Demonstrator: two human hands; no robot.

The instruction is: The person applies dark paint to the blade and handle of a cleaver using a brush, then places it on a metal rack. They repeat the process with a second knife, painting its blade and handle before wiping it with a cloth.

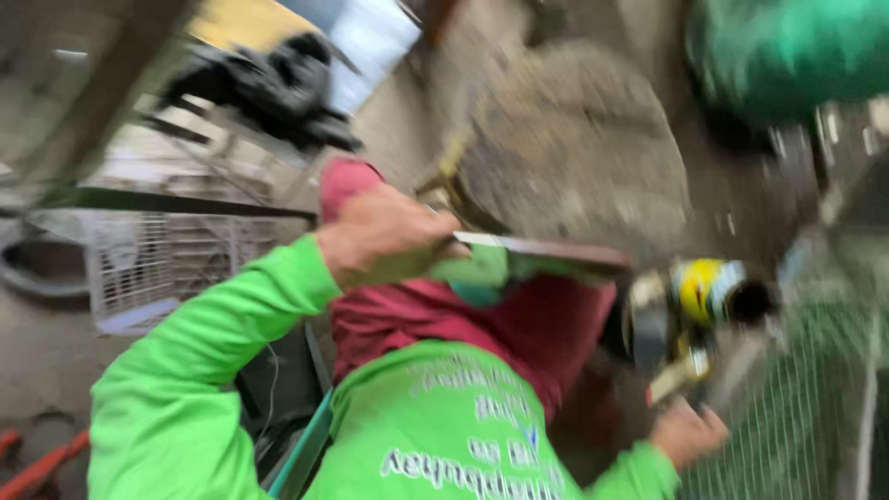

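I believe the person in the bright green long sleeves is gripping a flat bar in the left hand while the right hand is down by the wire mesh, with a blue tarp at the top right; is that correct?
Not quite: the head view shows the tarp is green, not blue. The rest holds: green sleeves, left hand gripping the flat bar, right hand down by the wire mesh.

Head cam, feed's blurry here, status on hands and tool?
Left hand gripping a flat bar. Right hand low by wire mesh, grip unclear. Yellow tool between them. Red cloth under bar.
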